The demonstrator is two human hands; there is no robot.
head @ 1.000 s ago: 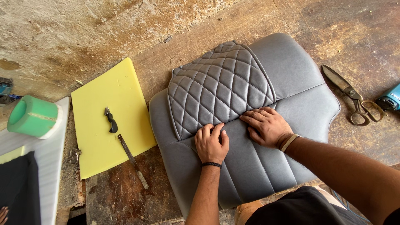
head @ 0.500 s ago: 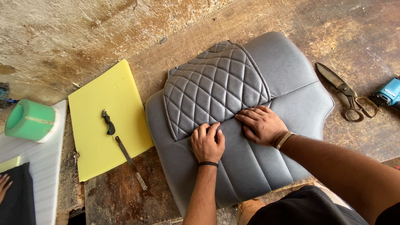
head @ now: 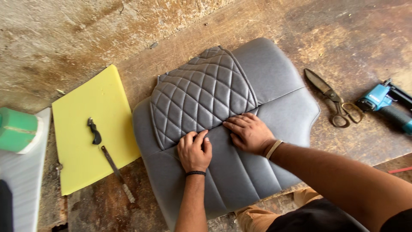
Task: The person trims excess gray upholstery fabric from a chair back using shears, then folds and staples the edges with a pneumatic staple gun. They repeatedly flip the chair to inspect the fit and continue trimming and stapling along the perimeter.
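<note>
Pressing hands: we rest both palms down on the grey vinyl seat cover at frame centre, on the worn wooden workbench.
Left hand: our fingers lie pressed together, tips touching the lower edge of the grey diamond-quilted panel.
Right hand: our fingers are slightly spread, flat along the same seam, just beside the left.
Left of frame: we see a yellow foam sheet bearing a small black hooked tool, with a thin metal blade at its edge.
Right of frame: rusty metal shears lie near a blue power stapler.
</note>
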